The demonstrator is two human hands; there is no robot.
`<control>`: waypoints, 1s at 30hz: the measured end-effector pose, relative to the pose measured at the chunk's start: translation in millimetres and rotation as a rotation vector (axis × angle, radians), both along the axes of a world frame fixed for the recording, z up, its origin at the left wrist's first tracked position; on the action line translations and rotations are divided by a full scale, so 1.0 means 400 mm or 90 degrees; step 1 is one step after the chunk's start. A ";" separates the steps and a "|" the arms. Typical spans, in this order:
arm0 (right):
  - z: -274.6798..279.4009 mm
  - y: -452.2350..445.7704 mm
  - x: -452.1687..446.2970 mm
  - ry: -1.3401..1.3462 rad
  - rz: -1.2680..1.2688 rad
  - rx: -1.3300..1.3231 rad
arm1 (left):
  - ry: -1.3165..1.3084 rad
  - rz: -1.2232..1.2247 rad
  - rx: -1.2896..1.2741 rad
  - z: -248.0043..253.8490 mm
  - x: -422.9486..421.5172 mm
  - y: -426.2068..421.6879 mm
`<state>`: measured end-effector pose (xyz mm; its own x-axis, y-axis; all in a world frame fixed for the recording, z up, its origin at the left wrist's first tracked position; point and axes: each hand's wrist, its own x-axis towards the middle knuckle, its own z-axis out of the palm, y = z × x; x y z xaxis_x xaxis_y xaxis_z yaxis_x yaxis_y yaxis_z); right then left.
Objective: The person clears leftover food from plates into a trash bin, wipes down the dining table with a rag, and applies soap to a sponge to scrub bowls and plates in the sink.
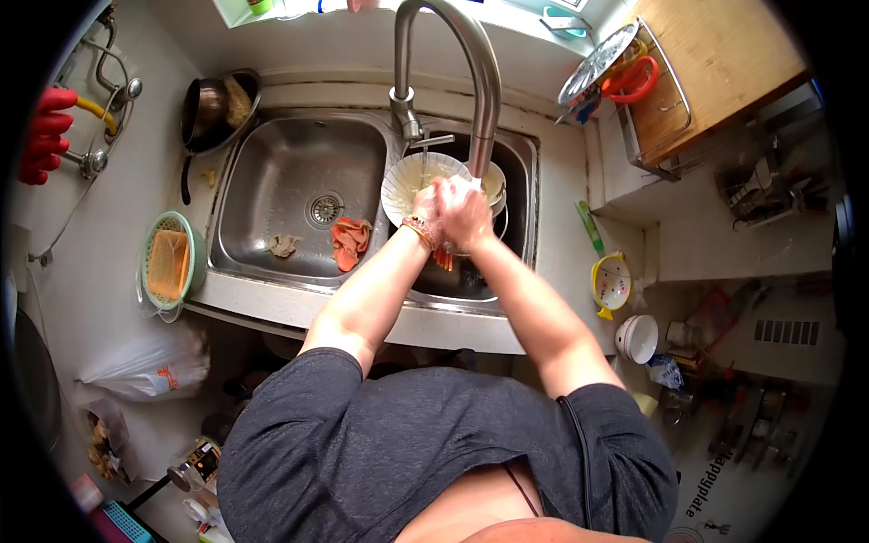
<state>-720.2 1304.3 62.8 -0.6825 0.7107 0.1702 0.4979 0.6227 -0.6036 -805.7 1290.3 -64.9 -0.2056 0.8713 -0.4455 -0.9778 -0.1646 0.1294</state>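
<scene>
Grey shirt (407,425); plate (405,185) partly behind left hand (431,206).

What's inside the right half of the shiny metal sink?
A white ridged round plate and other pale round dishes. The left hand, right hand and curved silver metal faucet hide what's underneath.

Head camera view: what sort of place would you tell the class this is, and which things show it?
Most likely a home kitchen: a double-basin metal sink, a white plate in its right basin, and a dark pan beside the left one.
</scene>
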 end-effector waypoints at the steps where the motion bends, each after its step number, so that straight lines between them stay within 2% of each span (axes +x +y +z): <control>1: -0.116 0.083 -0.013 0.004 0.044 0.003 | 0.015 -0.011 -0.128 0.190 0.042 -0.017; 2: -0.102 0.115 -0.011 -0.001 -0.018 -0.140 | 0.004 -0.126 0.099 0.087 0.016 -0.018; 3: -0.079 0.143 -0.013 -0.001 -0.078 -0.277 | 0.032 -0.155 0.137 0.073 -0.006 -0.017; 4: -0.091 0.168 -0.009 0.018 -0.095 -0.208 | 0.062 -0.183 0.175 0.060 -0.027 -0.016; 5: -0.105 0.180 0.001 0.033 -0.112 -0.141 | 0.184 -0.113 -0.117 0.199 0.003 0.000; 6: -0.068 0.177 0.009 0.005 -0.150 -0.180 | 0.224 -0.125 -0.088 0.221 -0.011 0.003; 7: -0.111 0.196 0.024 0.126 -0.167 -0.281 | 0.266 -0.136 -0.057 0.238 -0.042 -0.004; 9: -0.166 0.238 0.078 0.143 -0.108 -0.323 | 0.461 -0.299 0.031 0.342 -0.112 -0.063; 10: -0.144 0.242 0.110 0.106 -0.082 -0.486 | 0.492 -0.289 0.032 0.330 -0.129 -0.061; 11: -0.070 0.238 0.147 0.030 0.010 -0.630 | 0.439 -0.262 0.030 0.348 -0.121 -0.066; 13: 0.013 0.209 0.172 -0.048 0.150 -0.589 | 0.382 -0.298 0.145 0.370 -0.101 -0.058; 14: -0.049 0.216 0.162 0.043 0.287 -0.573 | 0.338 -0.310 0.162 0.339 -0.096 -0.040; 15: -0.059 0.207 0.148 -0.072 0.272 -0.132 | 0.294 -0.322 0.181 0.331 -0.083 -0.024; 16: -0.070 0.196 0.135 -0.058 0.255 -0.206 | 0.217 -0.312 0.209 0.319 -0.065 -0.021; 17: -0.076 0.184 0.122 -0.064 0.158 -0.196 | 0.165 -0.297 0.196 0.312 -0.051 -0.019; 19: -0.088 0.159 0.097 -0.062 -0.038 -0.194 | 0.163 -0.291 0.207 0.294 -0.072 -0.024; 21: -0.027 0.161 0.116 -0.129 0.005 -0.128 | 0.236 -0.239 0.078 0.312 -0.117 -0.059; 22: -0.011 0.174 0.118 -0.037 0.048 -0.248 | 0.354 -0.259 0.016 0.331 -0.136 -0.077; 23: -0.008 0.177 0.119 -0.014 0.058 -0.369 | 0.451 -0.300 -0.001 0.347 -0.148 -0.100; 25: -0.065 0.192 0.112 0.024 0.156 -0.365 | 0.700 -0.364 -0.035 0.324 -0.153 -0.127; 27: -0.001 0.176 0.117 0.161 0.179 -0.543 | 0.848 -0.396 -0.041 0.326 -0.122 -0.129; 30: 0.016 0.159 0.113 0.342 0.169 -0.763 | 0.771 -0.439 0.178 0.308 -0.056 -0.101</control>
